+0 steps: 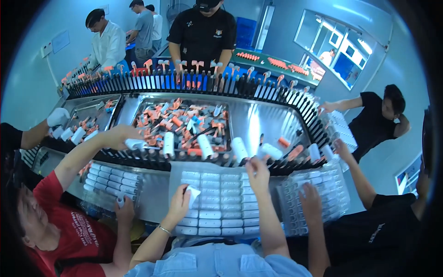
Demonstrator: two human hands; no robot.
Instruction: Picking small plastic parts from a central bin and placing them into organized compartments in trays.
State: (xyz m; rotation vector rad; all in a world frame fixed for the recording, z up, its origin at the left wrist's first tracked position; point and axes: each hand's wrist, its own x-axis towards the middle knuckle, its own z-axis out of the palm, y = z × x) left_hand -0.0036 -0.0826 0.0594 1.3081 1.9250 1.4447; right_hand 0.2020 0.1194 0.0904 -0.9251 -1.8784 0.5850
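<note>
Widest thing under my hands is the clear plastic tray (176, 172), rows of white rounded pieces running across it. My left hand (178, 206) is over its left side, thumb and fingers closed on one white piece (194, 195), which pokes out past the fingertips. My right hand (259, 176) reaches to the tray's far edge, fingertips bunched near the lower end of a white cylinder (239, 148); whether they're pinching anything, I can't tell.

Around me, a pale blue room, a window (339, 40) up to the right, people lining the work. Ahead curves the loop of black slats (318, 133), and inside it a heap of orange, grey and white parts (184, 121) beside shiny metal panning (251, 121).

Edges now! The slats border my tray's far side. Left, a strip of metal counter (155, 185) divides me from a neighbour's tray (94, 193); right, another tray (339, 203) sits close, a neighbour's hand (310, 202) over it. Between my two hands, I've a gap above the rows.
</note>
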